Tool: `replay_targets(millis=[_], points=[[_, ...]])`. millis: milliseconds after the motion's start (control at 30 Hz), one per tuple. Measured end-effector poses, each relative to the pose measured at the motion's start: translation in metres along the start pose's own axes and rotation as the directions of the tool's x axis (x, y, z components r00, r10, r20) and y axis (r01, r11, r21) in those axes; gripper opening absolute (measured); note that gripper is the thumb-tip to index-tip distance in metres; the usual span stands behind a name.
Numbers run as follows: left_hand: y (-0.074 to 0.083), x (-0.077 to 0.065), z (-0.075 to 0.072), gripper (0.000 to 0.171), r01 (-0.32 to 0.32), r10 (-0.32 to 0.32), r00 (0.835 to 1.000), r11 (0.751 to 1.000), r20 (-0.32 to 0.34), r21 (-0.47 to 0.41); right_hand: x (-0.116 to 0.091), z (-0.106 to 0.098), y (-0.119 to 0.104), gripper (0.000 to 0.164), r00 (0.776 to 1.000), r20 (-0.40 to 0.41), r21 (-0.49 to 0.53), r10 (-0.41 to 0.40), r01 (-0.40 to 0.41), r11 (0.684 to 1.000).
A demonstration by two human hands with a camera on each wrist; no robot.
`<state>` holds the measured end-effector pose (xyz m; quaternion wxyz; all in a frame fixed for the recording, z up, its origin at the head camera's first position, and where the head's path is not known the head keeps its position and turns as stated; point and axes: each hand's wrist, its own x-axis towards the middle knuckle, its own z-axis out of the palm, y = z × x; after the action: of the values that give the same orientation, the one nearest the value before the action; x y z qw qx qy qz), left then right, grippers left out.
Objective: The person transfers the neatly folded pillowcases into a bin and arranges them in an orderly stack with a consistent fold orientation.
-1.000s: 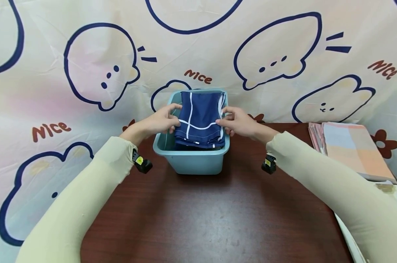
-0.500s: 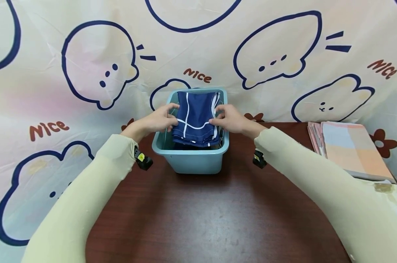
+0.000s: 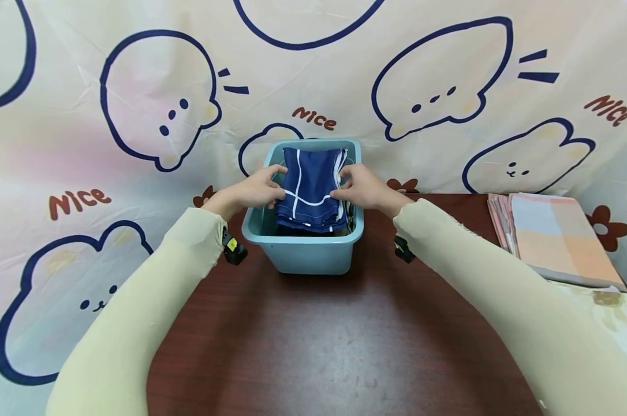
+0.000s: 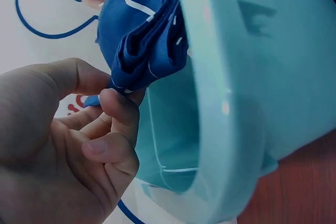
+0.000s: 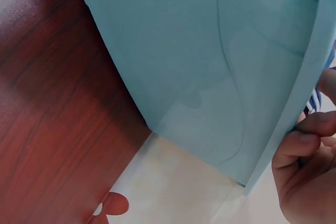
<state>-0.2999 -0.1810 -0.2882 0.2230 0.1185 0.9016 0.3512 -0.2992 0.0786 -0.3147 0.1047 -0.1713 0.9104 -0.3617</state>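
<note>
A folded navy cloth (image 3: 316, 179) with white lines lies at the mouth of a light blue plastic bin (image 3: 308, 254), its layered edge facing the person. My left hand (image 3: 258, 188) pinches the cloth's left side between thumb and fingers; the left wrist view shows the folded layers (image 4: 152, 51) right at the fingertips, above the bin's inside. On the other side my right hand (image 3: 362, 186) grips the cloth's right edge, thumb on top. In the right wrist view the bin's outer wall (image 5: 199, 66) hides most of the cloth, and curled fingers (image 5: 310, 150) show beside the rim.
The bin stands on a dark brown table (image 3: 318, 335) against a cartoon-printed curtain (image 3: 313, 75). At the right edge lies a stack of folded checked cloth (image 3: 558, 231) in pink, orange and pale blue. Black wrist cameras sit on both sleeves.
The right hand has moved left with the cloth's right edge, which now lies farther inside the bin's right rim. The left hand keeps its hold, nearly in place.
</note>
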Motion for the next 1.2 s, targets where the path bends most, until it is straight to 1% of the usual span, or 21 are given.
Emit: replay_targets(millis=[133,333,433,733,833,900,1067,1133,1200], points=[[-0.003,0.003,0.002,0.06,0.001,-0.001,1.0,1.0,-0.004,0.023,0.0,0.003,-0.003,0.049,0.999,-0.032,-0.102,0.012,-0.015,0.995],[-0.006,0.002,0.006,0.058,0.009,-0.009,1.0,0.999,0.002,0.034,-0.001,0.008,-0.008,0.035,0.998,-0.056,-0.202,0.022,-0.033,0.979],[-0.008,0.001,0.007,0.058,0.012,-0.012,1.0,0.999,-0.004,0.038,-0.001,0.009,-0.01,0.032,0.998,-0.066,-0.234,0.025,-0.04,0.971],[-0.011,0.003,0.012,0.058,-0.003,0.003,1.0,0.999,-0.004,0.044,-0.001,0.011,-0.013,0.035,0.996,-0.072,-0.271,0.06,-0.077,0.96],[-0.01,0.002,0.012,0.058,-0.003,0.004,1.0,0.999,-0.005,0.043,0.0,0.011,-0.013,0.034,0.995,-0.069,-0.278,0.066,-0.083,0.957],[-0.01,0.003,0.012,0.057,0.004,-0.003,1.0,0.999,-0.007,0.048,0.0,0.011,-0.013,0.037,0.996,-0.061,-0.279,0.07,-0.084,0.957],[-0.007,0.001,0.011,0.055,0.027,-0.032,0.998,0.995,0.056,0.094,0.001,0.007,-0.013,0.05,0.997,-0.033,-0.27,0.07,-0.076,0.96],[-0.004,0.0,0.012,0.054,0.028,-0.038,0.996,0.993,0.085,0.118,0.001,0.007,-0.012,0.052,0.997,-0.032,-0.264,0.065,-0.071,0.962],[-0.001,-0.001,0.013,0.053,0.031,-0.043,0.995,0.99,0.088,0.135,0.0,0.007,-0.012,0.051,0.998,-0.035,-0.256,0.061,-0.068,0.964]])
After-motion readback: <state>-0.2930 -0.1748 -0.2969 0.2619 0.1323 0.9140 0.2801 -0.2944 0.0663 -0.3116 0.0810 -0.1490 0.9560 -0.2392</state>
